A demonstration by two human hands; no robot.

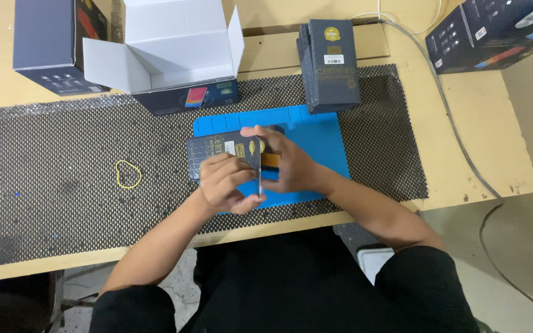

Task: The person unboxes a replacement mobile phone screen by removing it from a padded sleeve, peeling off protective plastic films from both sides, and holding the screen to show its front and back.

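Both hands close on a small dark flat box (224, 150) held over the blue mat (325, 148). The left hand (224, 184) curls its fingers (232, 168) around the box's near edge, thumb tucked below. The right hand (285, 163) grips the box's right end, fingers wrapped around it, one fingertip reaching to the top edge. The mat lies on a black mesh liner (63, 179) covering the wooden table (482, 148). A yellow rubber band (128, 174) lies on the liner, well to the left. Behind the mat stand a stack of dark flat boxes (330, 65) and an open white-lined carton (168, 52). More dark cartons (53, 43) sit at the table's far corners.
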